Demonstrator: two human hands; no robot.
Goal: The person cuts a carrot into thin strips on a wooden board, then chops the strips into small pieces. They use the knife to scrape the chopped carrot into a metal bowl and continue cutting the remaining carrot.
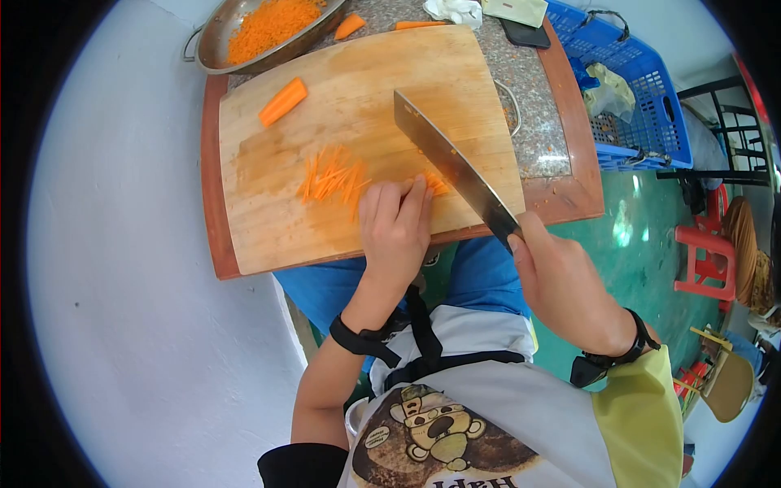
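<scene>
Cleaver (455, 159) held in the right hand (565, 281), fingers closed round the handle; blade angled across the cutting board (366, 106), which lies on the worktop (545, 122). Left hand (394, 232) half closed, fingers bent and bunched at the fine-cut carrot (438, 182) near the board's near edge; whether it is pinched or only pressed cannot be told, the contact being hidden. Loose carrot strips (332, 177) are spread beyond the left hand's other side, with a thick carrot piece (283, 102) farther off. For a good cut, fingertips are best tucked back, the blade's flat guided by the knuckles, and the edge kept low; a small, even retreat of the fingers should be made between strokes. Thin strips are judged likely to slide or fan out, so they are best kept bunched, with light downward pressure.
</scene>
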